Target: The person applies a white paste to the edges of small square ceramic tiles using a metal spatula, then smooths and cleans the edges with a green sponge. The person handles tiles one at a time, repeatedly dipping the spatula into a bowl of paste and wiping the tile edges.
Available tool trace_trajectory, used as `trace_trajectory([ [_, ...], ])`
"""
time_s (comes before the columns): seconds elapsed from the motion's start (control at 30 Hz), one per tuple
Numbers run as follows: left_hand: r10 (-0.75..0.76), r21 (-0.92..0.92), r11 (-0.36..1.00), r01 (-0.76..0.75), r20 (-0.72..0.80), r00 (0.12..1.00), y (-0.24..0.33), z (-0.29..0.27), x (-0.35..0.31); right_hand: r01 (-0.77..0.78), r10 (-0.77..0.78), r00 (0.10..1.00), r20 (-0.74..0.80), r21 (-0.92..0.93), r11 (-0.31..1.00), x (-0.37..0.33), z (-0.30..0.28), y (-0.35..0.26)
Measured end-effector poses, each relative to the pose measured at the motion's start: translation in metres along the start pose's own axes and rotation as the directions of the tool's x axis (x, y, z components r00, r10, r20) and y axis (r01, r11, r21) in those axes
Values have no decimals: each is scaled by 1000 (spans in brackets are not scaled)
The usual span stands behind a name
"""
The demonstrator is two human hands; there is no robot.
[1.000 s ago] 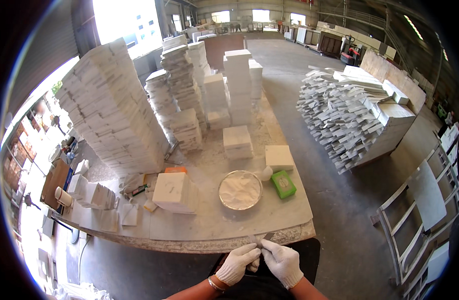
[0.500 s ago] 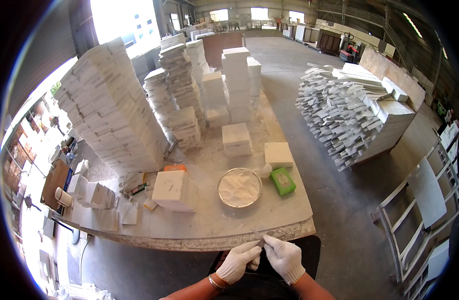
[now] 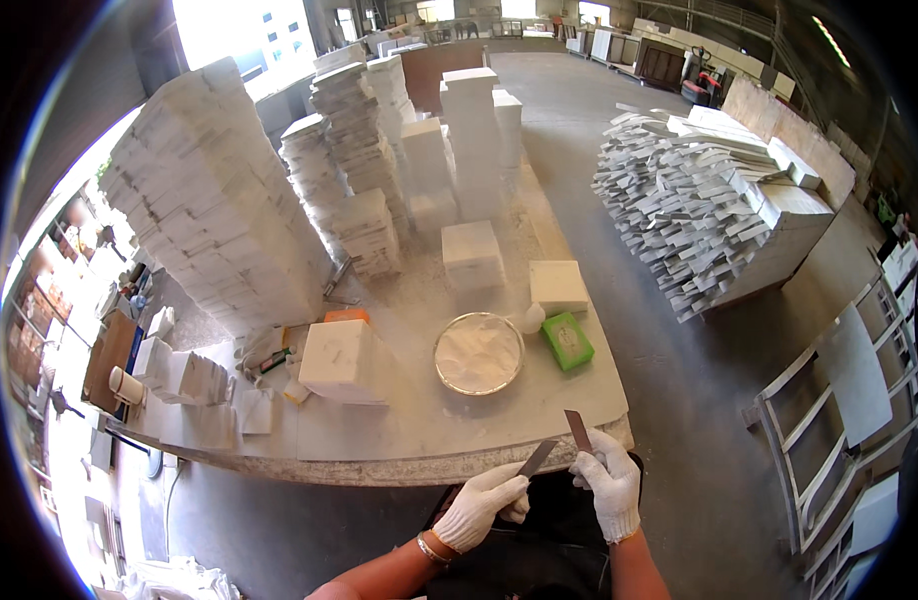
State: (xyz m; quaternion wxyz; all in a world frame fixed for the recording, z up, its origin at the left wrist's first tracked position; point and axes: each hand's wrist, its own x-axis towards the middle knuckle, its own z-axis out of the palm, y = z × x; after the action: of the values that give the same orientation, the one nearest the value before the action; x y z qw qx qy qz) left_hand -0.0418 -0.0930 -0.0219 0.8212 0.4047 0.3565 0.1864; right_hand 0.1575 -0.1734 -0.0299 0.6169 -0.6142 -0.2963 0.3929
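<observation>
Both my hands wear white knit gloves and are near the front edge of the table. My left hand is closed on a thin, flat grey blade that points up and right. My right hand, a little farther right, grips a second flat blade, brownish and upright. The two blades are apart. Beyond them on the table sits a round metal bowl of white powder. Beside the bowl are a green box, a small white rounded thing and a pale block.
A stack of white tiles stands left of the bowl, an orange box behind it. Tall tile stacks fill the table's far left. On the floor at right are a pile of stone strips and a metal rack.
My hands were together with the blades touching or overlapping; now they are apart. The right hand has moved right and up with its blade raised. The view has tilted slightly.
</observation>
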Motion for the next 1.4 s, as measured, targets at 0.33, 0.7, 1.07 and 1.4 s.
trace_trajectory([
  [0.33, -155, 118, 980, 158, -30, 987, -7, -2, 0, 463, -363, 882, 300, -413, 784, -11, 17, 18],
  [0.7, -114, -46, 993, 113, -27, 993, -3, 7, 4, 418, -409, 904, 123, -454, 787, -10, 7, 13],
  [1.07, -72, -65, 995, 72, -4, 997, -3, 7, -4, 588, -495, 796, 349, -641, 494, -11, 19, 33],
  [1.4, -68, -29, 997, 66, -61, 996, 4, 3, -5, 560, -620, 773, 136, -607, 564, -5, 7, 15],
])
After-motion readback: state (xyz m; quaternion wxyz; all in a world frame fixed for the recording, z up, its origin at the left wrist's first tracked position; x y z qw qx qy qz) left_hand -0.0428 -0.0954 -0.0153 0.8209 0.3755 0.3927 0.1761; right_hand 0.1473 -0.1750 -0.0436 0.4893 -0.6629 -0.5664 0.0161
